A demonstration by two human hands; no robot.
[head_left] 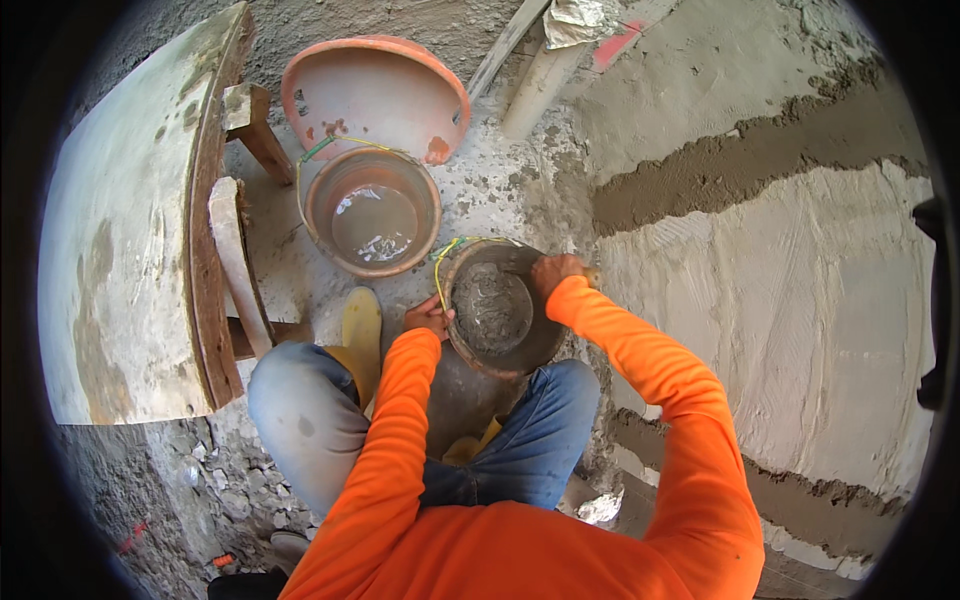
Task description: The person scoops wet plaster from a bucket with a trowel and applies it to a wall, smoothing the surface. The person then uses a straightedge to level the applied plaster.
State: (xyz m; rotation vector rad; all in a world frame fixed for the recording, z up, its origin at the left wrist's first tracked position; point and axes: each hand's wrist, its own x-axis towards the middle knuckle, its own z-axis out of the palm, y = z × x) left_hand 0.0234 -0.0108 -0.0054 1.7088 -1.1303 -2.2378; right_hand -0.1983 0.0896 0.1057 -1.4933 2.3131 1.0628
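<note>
In the head view, steady the bucket near the right edge of the floor, left hand holding its left side, right hand closed at the opposite rim, on what impossible to tell; avoid spilling grey mix.

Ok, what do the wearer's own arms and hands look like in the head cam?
Both arms wear long, bright orange sleeves: left sleeve, right sleeve. The fabric is creased along the forearms, with no stripes or cables visible. Left hand and right hand are ungloved.
</note>
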